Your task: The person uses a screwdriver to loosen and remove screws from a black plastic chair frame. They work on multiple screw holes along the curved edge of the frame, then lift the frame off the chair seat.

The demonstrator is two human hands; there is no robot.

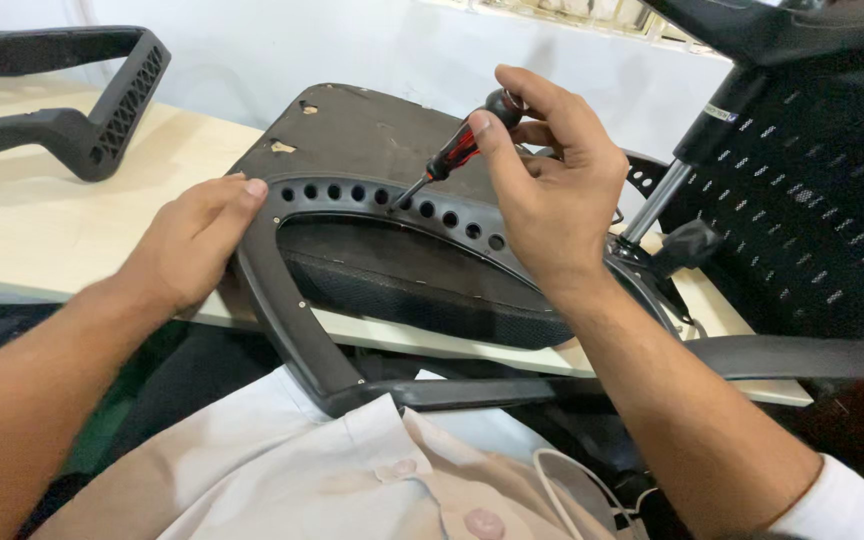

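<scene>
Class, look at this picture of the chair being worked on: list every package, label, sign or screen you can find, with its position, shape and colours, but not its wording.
Label: a small pale band with dark marks, wrapped round the top of the black gas-lift cylinder, right of the right hand holding the screwdriver.
Packages, signs, screens: none in view.
</scene>
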